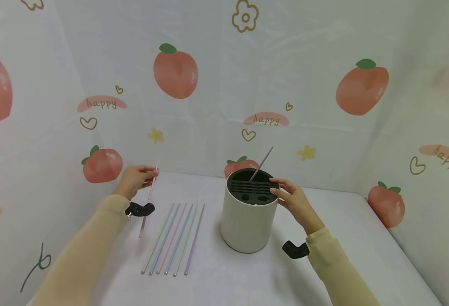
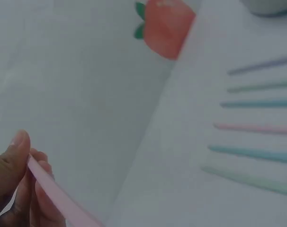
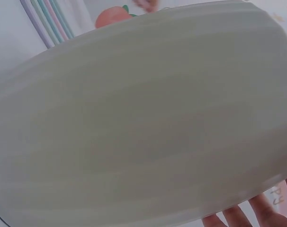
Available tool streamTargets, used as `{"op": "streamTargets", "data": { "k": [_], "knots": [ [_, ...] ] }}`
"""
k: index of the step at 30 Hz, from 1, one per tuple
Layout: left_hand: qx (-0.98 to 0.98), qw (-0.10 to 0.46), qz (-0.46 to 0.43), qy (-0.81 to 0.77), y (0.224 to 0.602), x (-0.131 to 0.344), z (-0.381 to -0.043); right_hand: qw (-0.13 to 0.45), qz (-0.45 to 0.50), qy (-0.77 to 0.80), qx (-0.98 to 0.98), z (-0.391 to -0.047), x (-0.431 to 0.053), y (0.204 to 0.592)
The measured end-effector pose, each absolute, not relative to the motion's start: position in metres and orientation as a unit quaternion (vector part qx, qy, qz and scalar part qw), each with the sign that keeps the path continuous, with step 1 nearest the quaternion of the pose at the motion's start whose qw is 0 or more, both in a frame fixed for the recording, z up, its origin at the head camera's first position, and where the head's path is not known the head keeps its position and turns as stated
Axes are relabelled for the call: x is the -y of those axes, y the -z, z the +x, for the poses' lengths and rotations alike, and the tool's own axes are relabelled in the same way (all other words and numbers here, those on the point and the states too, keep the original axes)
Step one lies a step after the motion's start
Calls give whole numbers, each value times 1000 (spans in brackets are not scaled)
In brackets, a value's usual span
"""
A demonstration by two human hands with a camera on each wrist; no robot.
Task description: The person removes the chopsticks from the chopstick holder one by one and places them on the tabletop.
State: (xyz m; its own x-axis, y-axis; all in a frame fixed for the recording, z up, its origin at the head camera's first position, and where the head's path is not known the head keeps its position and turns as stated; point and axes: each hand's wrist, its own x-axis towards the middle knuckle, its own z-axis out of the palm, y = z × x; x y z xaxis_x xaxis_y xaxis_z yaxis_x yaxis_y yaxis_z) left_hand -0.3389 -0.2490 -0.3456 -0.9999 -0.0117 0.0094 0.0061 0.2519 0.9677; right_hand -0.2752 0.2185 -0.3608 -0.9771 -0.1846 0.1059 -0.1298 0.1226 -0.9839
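At the left, my left hand (image 1: 138, 178) pinches a slim pink chopstick (image 1: 150, 191) between thumb and fingers, its thicker end pointing down. The left wrist view shows that chopstick (image 2: 58, 191) large and close. My right hand (image 1: 295, 202) holds the upper right edge of a cream ribbed utensil holder (image 1: 248, 225), fingertips over its black slotted top (image 1: 250, 199). A purple chopstick (image 1: 261, 163) leans up out of the holder's large rear opening. In the right wrist view the holder's wall (image 3: 148, 118) fills most of the picture, with fingers (image 3: 266, 213) along its lower edge.
Several pastel chopsticks (image 1: 178, 240) lie side by side on the white table between my left hand and the holder. A white curtain (image 1: 209, 119) printed with fruit stands behind and at both sides.
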Motion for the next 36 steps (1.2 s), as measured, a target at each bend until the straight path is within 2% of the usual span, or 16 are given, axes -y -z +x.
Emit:
{"op": "streamTargets", "data": {
  "k": [6,14,36],
  "knots": [
    [832,-49,20,552,402,255,-332,22,-101,655,-748,-275,-220,361],
    [842,-71,60,532,446,249,-327,24,-102,657,-746,-276,-219,360],
    [864,-55,83,493,461,239,-324,24,-105,654,-749,-274,-219,359]
  ]
}}
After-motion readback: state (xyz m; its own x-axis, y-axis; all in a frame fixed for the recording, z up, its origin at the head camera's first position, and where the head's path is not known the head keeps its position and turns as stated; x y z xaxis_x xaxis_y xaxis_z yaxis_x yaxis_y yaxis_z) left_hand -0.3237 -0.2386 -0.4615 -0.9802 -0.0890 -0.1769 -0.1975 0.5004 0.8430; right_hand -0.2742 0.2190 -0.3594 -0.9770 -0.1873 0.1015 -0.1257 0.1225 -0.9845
